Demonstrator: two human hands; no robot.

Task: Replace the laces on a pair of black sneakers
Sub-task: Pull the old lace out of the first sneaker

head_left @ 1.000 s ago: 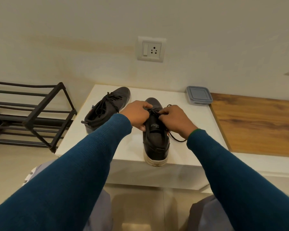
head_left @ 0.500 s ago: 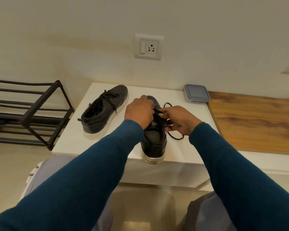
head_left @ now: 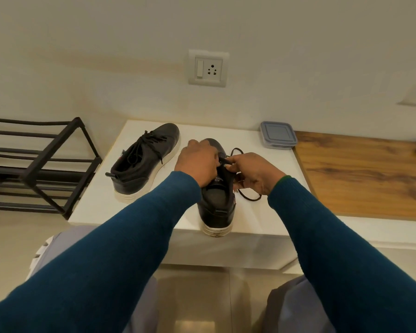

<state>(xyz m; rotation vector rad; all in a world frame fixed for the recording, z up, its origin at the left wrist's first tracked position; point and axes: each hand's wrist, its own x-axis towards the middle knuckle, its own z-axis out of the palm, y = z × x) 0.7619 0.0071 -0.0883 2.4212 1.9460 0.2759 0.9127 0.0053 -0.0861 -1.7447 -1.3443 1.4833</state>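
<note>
We've got a white table (head_left: 262, 212) pushed up against the wall. On it there's one black sneaker (head_left: 144, 164) at the back left, angled and laced up. The second sneaker (head_left: 217, 205) is in the middle, heel right at the front edge. A loose black lace (head_left: 249, 197) trails just right of it, and a grey-lidded container (head_left: 277, 134) sits in the back right corner. A wooden top (head_left: 360, 174) adjoins on the right.

On your left stands a black metal rack (head_left: 41, 162); far on your white table (head_left: 101, 207) sits a grey-lidded plastic box (head_left: 277, 134), a wood-grain top (head_left: 360, 174) to its right.
</note>
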